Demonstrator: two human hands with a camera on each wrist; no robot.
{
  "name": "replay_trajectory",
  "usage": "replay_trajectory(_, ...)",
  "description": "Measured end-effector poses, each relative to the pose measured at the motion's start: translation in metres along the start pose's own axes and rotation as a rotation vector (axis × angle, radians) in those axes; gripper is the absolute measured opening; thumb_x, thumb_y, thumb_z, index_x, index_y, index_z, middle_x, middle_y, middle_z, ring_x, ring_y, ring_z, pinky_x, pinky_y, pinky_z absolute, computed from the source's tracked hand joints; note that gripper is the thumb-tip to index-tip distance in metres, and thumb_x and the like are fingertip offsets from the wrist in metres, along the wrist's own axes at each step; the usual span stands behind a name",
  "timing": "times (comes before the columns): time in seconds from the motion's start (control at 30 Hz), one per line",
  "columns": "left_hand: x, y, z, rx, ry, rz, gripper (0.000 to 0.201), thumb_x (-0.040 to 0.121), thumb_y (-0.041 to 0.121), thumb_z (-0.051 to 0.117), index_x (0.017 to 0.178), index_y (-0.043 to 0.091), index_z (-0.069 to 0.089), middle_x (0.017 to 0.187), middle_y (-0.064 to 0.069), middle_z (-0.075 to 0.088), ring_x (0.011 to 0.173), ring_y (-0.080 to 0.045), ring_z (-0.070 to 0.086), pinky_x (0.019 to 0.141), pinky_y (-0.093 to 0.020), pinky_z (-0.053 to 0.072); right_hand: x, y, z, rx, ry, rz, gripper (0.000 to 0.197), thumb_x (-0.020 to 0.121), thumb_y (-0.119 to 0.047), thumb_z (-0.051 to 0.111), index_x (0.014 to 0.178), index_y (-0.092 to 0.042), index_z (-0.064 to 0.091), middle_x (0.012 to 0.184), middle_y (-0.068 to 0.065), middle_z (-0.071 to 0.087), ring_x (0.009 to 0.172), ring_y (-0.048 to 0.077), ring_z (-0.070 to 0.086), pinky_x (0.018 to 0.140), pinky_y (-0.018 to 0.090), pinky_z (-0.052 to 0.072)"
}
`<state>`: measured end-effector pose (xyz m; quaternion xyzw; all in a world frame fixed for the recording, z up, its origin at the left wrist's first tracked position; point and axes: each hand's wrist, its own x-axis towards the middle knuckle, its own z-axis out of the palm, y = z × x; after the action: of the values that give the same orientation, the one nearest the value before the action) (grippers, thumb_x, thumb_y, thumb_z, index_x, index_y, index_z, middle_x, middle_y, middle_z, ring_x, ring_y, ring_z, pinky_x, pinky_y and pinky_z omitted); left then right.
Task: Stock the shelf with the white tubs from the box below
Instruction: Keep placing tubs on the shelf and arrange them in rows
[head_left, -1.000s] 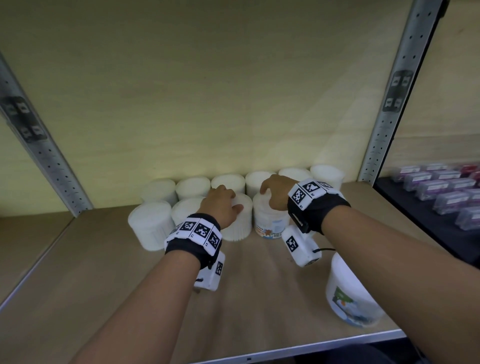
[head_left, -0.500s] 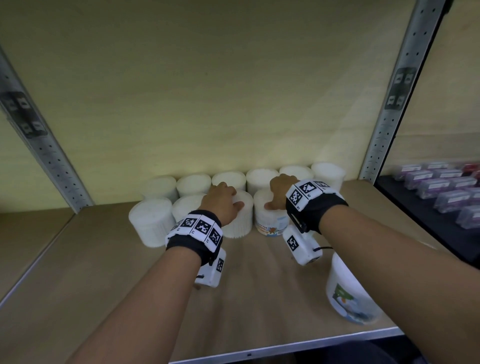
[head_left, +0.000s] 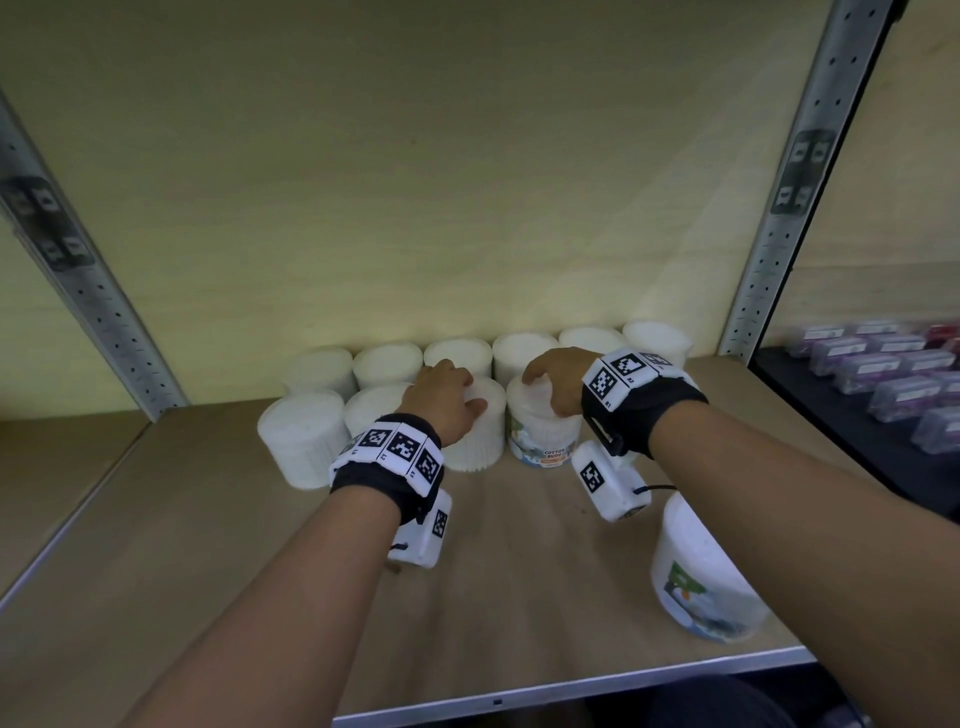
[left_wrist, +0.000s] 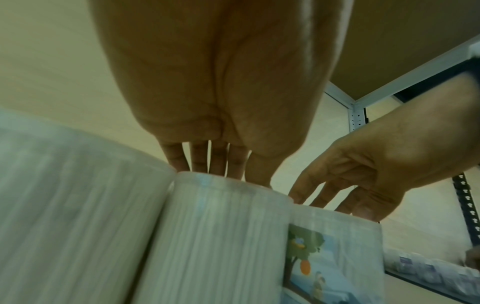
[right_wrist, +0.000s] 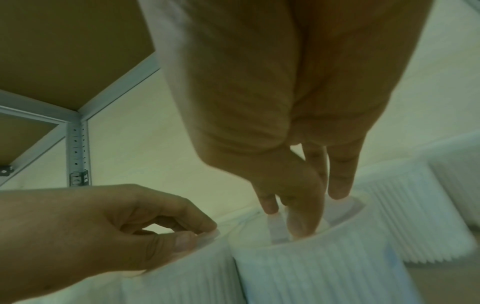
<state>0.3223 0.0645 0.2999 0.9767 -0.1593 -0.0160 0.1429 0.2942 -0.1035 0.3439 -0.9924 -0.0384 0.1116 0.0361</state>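
Tubs look light and rigid: left hand (head_left: 447, 400) grips a ribbed tub (head_left: 480, 436) by its lid, right hand (head_left: 558, 379) grips the cotton-bud tub (head_left: 543, 434) likewise.

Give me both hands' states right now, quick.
Left hand: fingers curled over the top of a white tub.
Right hand: fingers on top of the labelled tub.
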Motion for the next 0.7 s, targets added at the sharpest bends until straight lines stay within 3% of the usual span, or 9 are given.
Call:
replay_trajectory(0.17, -0.001, 0.0, -0.003, -0.045, -0.033, 0.011, 0.045, 0.096, 0.028, 0.051, 0.137, 0.011, 0.045, 0.137, -0.01, 0.044, 0.129, -0.028, 0.04, 0.108, -0.04, 0.036, 0.0, 0.0, 0.001, 0.002, 0.017, -0.007, 0.056, 0.088, -0.003, 0.053, 0.141, -0.018, 0.044, 0.146, 0.006, 0.043, 0.13, 0.024, 0.047, 0.1, 0.027, 0.04)
replay_trajectory(0.27, -0.001, -0.001, -0.007, -0.128, -0.083, 0.041, 0.044, 0.095, 0.014, 0.05, 0.138, 0.014, 0.044, 0.144, -0.006, 0.042, 0.132, -0.025, 0.041, 0.109, -0.033, 0.036, -0.001, 0.0, 0.001, 0.002, 0.025, -0.008, 0.055, 0.089, -0.003, 0.053, 0.141, -0.017, 0.044, 0.146, 0.007, 0.043, 0.13, 0.024, 0.047, 0.101, 0.027, 0.039)
replay_trajectory(0.37, -0.001, -0.001, -0.013, -0.147, -0.167, 0.081, 0.054, 0.09, -0.004, 0.044, 0.139, 0.02, 0.043, 0.147, -0.003, 0.041, 0.133, -0.022, 0.042, 0.105, -0.03, 0.039, -0.003, 0.0, 0.0, -0.001, 0.008, -0.009, 0.057, 0.089, -0.001, 0.053, 0.143, -0.016, 0.041, 0.147, 0.007, 0.041, 0.132, 0.024, 0.045, 0.102, 0.027, 0.038)
replay_trajectory(0.47, -0.001, 0.002, -0.014, -0.155, -0.177, 0.092, 0.058, 0.087, -0.009, 0.04, 0.137, 0.02, 0.046, 0.145, -0.004, 0.042, 0.131, -0.023, 0.043, 0.1, -0.029, 0.04, -0.005, -0.001, -0.003, -0.011, -0.008, -0.011, 0.059, 0.088, -0.001, 0.054, 0.144, -0.015, 0.039, 0.149, 0.007, 0.039, 0.132, 0.024, 0.044, 0.103, 0.026, 0.037)
replay_trajectory(0.53, -0.002, 0.004, -0.011, -0.186, -0.121, 0.08, 0.05, 0.088, -0.003, 0.043, 0.133, 0.018, 0.048, 0.142, -0.005, 0.043, 0.13, -0.024, 0.043, 0.1, -0.03, 0.039, -0.005, 0.0, -0.005, -0.016, -0.019, -0.015, 0.061, 0.088, -0.001, 0.055, 0.144, -0.016, 0.038, 0.15, 0.007, 0.038, 0.134, 0.023, 0.043, 0.104, 0.026, 0.036)
replay_trajectory(0.6, -0.003, 0.005, -0.005, -0.146, -0.002, 0.037, 0.039, 0.091, 0.014, 0.051, 0.129, 0.017, 0.051, 0.137, -0.006, 0.044, 0.129, -0.027, 0.04, 0.103, -0.036, 0.038, -0.006, 0.0, -0.005, -0.015, -0.024, -0.019, 0.061, 0.088, 0.0, 0.055, 0.144, -0.016, 0.038, 0.151, 0.007, 0.036, 0.135, 0.023, 0.041, 0.104, 0.026, 0.035)
replay_trajectory(0.7, -0.004, 0.009, -0.001, -0.038, 0.062, -0.059, 0.046, 0.09, 0.043, 0.054, 0.128, 0.017, 0.05, 0.136, -0.006, 0.042, 0.13, -0.028, 0.035, 0.102, -0.041, 0.036, -0.005, 0.002, -0.004, -0.015, -0.04, -0.023, 0.061, 0.088, -0.001, 0.056, 0.144, -0.015, 0.038, 0.152, 0.007, 0.035, 0.136, 0.023, 0.04, 0.106, 0.027, 0.034)
